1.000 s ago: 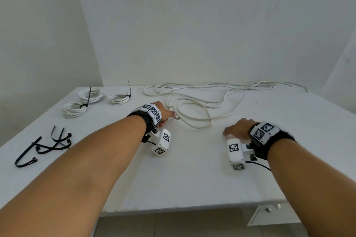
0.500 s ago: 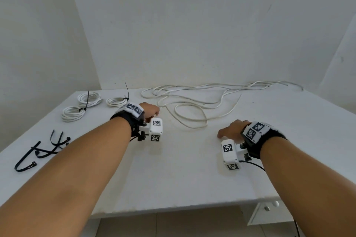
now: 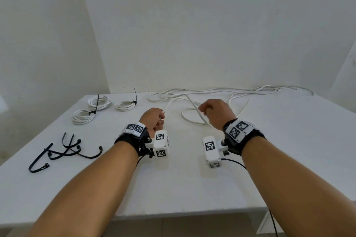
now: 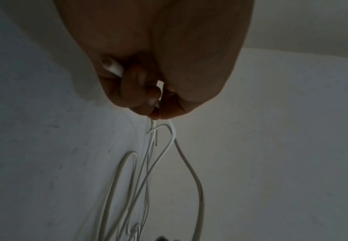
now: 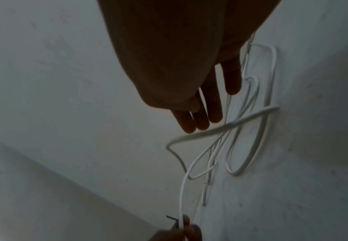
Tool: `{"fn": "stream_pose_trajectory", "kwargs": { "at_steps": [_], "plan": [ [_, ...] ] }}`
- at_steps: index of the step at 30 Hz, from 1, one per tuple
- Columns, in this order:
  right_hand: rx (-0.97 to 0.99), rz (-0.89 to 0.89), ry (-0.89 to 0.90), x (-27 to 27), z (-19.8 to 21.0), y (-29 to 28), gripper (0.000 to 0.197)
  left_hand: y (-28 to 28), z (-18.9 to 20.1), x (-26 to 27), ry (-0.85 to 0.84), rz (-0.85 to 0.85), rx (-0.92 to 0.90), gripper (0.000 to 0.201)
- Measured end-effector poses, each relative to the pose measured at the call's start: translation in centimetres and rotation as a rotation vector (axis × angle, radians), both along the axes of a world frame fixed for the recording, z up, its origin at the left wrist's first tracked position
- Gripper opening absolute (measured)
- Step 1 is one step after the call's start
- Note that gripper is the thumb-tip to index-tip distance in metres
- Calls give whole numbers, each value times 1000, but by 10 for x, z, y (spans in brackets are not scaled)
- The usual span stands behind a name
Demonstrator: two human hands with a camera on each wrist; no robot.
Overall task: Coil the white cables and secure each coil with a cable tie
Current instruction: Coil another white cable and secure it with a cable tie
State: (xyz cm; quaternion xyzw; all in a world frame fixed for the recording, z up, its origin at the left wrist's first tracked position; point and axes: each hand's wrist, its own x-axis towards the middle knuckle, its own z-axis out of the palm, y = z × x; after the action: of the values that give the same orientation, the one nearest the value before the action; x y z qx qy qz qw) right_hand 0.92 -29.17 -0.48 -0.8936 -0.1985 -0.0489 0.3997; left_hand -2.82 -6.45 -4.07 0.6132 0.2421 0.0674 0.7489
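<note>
Both hands lifted; left hand point(image 3: 154, 119) grips cable point(image 3: 174, 102), running away.

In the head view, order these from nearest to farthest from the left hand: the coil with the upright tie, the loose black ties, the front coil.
1. Coil with the upright tie, behind-left of the left hand.
2. Front coil, farther left.
3. Loose black ties, front-left.

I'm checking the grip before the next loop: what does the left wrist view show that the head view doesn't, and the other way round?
Only the left wrist view: the left hand from below, its fingertips curled and pinching the loose white cable, whose cut end pokes out past them.

Only the head view: three tied coils, spare black cable ties and the right hand raised over the cable.

Both: the loose cable trailing from the left hand across the white table.
</note>
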Motion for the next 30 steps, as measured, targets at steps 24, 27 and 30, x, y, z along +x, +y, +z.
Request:
{"fn": "stream_pose_trajectory", "kwargs": {
  "at_steps": [24,27,30],
  "plan": [
    [284,-56,266,11,-20,59,50,-40,-16,7,-232,-302,95,34],
    [201,-58,159,13,-17,62,27,-39,-19,6,-216,-285,101,24],
    [227,-58,181,16,-10,66,20,-37,-22,7,-133,-232,144,16]
  ]
}}
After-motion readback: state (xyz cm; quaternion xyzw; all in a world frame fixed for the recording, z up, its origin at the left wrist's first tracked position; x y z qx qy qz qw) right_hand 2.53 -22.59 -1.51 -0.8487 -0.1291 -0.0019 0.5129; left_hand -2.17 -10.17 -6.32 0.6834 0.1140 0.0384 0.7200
